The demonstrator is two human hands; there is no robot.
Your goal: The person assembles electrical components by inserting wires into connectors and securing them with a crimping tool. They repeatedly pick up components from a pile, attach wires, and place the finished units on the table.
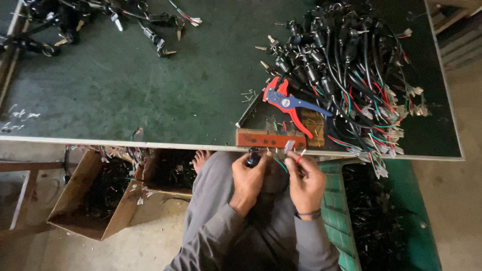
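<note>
Biggest thing in my view is the green workbench [150,90], so I place everything off that. On its right half sits a big heap of black switch harnesses [346,65] with coloured leads and white plugs; my read is that this is either the finished pile or the stock pile, I can't say which. A smaller scatter of the same parts [100,20] lies at the far left corner. Below the near edge, left, an open cardboard box [95,200] holds more wiring; right of it a green crate [341,216] also looks loaded. So plenty of units around, and one in hand.

At the bench's near edge: an orange block jig [271,139], and just behind it a red-and-blue wire stripper [288,103], lying idle.

Just off that edge, in front of the jig, my left hand [248,178] is closed around a black switch body [253,159]. My right hand [306,180] pinches its thin leads [291,150], red, green and white, fingertips pressed together. Lead ends are too small to tell stripped or not.
</note>
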